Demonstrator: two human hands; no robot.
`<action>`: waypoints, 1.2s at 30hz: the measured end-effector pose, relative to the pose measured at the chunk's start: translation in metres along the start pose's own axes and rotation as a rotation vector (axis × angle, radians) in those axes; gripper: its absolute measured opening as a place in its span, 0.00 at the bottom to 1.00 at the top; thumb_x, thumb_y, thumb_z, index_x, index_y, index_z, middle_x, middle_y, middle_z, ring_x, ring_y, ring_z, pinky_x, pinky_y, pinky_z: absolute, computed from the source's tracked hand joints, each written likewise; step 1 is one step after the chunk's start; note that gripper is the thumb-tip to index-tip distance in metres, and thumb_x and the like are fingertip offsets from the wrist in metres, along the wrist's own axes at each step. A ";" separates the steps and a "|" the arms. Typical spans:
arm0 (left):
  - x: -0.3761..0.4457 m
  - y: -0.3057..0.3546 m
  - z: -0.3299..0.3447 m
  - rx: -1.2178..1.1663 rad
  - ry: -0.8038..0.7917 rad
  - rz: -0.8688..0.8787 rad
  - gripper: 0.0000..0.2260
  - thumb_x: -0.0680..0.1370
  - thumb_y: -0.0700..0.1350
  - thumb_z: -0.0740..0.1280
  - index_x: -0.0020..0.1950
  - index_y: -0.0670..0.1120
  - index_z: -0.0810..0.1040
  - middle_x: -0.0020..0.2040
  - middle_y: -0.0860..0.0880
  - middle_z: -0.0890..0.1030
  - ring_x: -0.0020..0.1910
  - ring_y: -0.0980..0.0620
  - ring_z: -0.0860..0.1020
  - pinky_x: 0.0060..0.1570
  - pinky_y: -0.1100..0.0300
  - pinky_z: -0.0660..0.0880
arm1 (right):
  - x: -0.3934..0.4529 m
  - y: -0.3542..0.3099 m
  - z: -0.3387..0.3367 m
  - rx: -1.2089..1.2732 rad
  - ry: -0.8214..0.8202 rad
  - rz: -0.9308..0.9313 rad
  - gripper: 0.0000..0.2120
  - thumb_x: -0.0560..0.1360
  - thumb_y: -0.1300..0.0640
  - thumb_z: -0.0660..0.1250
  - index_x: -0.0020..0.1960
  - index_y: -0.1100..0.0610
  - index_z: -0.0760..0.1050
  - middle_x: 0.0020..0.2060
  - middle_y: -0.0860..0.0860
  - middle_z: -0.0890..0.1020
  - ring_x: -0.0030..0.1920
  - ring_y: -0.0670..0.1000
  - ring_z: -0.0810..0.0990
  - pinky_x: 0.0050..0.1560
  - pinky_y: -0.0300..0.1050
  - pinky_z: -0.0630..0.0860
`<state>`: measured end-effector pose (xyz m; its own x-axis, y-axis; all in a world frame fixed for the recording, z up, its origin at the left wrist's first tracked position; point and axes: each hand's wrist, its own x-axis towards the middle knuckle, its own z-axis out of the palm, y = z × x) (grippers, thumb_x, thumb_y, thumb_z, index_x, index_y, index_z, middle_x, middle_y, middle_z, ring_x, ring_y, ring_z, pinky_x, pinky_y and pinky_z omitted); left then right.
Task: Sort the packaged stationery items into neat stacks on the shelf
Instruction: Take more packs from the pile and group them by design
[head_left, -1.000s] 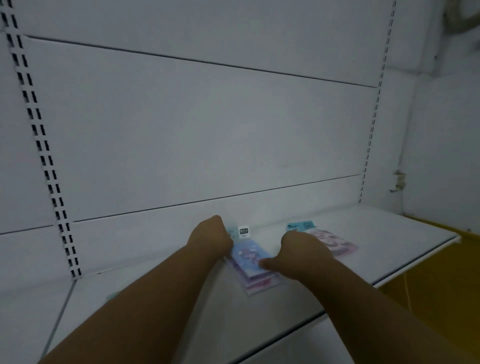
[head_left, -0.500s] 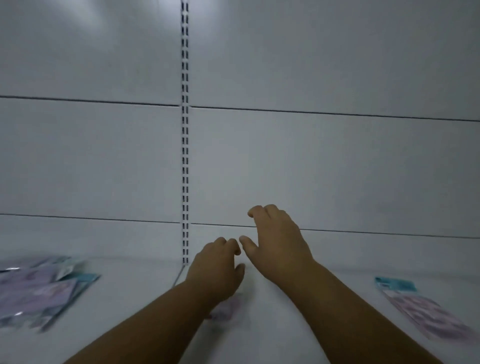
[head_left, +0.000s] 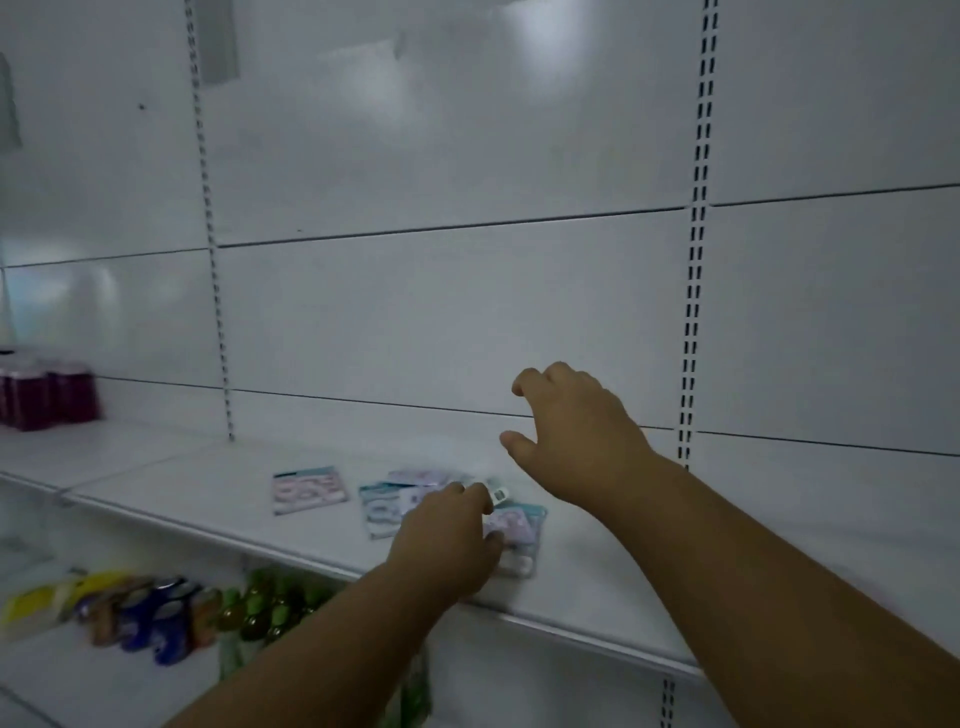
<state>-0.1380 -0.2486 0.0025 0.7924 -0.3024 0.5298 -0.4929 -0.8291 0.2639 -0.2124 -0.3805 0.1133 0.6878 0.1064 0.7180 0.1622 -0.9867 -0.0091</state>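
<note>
Several pastel stationery packets lie loose on the white shelf (head_left: 171, 488). One packet (head_left: 309, 488) lies alone at the left. A small untidy pile (head_left: 382, 506) lies beside it. My left hand (head_left: 447, 540) rests palm down on the pile's right side, its fingers and thumb curled onto a pink-and-blue packet (head_left: 517, 535) that sticks out to its right. My right hand (head_left: 571, 436) hovers above and behind that packet, fingers spread, holding nothing. My left hand hides part of the pile.
Dark purple containers (head_left: 47, 395) stand at the shelf's far left. The lower shelf holds coloured packs (head_left: 150, 618) and green bottles (head_left: 260, 603). Slotted uprights (head_left: 691, 312) run up the white back panel. The shelf's front edge (head_left: 571, 629) runs under my forearms.
The view has swung left from a stack on the right to this loose pile. My left hand has come down onto the packets, and my right hand has opened and lifted.
</note>
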 end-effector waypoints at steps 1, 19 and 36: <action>-0.002 -0.019 -0.006 -0.006 -0.002 0.003 0.14 0.73 0.59 0.64 0.54 0.55 0.76 0.52 0.53 0.81 0.47 0.53 0.77 0.48 0.57 0.76 | 0.005 -0.018 0.010 0.000 -0.021 0.008 0.21 0.74 0.43 0.64 0.62 0.52 0.69 0.54 0.53 0.76 0.52 0.55 0.75 0.51 0.50 0.73; 0.101 -0.117 0.023 0.093 -0.317 0.012 0.18 0.77 0.58 0.60 0.63 0.51 0.73 0.59 0.48 0.79 0.55 0.46 0.76 0.57 0.49 0.73 | 0.064 -0.035 0.103 -0.029 -0.247 0.128 0.19 0.74 0.43 0.65 0.61 0.50 0.71 0.56 0.51 0.77 0.54 0.53 0.75 0.54 0.50 0.74; 0.142 -0.155 -0.010 -0.448 -0.198 -0.139 0.03 0.71 0.42 0.67 0.42 0.46 0.75 0.40 0.46 0.81 0.39 0.46 0.80 0.40 0.54 0.78 | 0.075 -0.015 0.133 0.152 -0.464 0.214 0.10 0.68 0.48 0.74 0.46 0.49 0.77 0.42 0.43 0.79 0.42 0.45 0.77 0.42 0.40 0.75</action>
<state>0.0472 -0.1584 0.0449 0.8928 -0.3230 0.3139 -0.4496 -0.5975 0.6639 -0.0695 -0.3410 0.0749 0.9519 -0.0179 0.3059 0.0612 -0.9671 -0.2471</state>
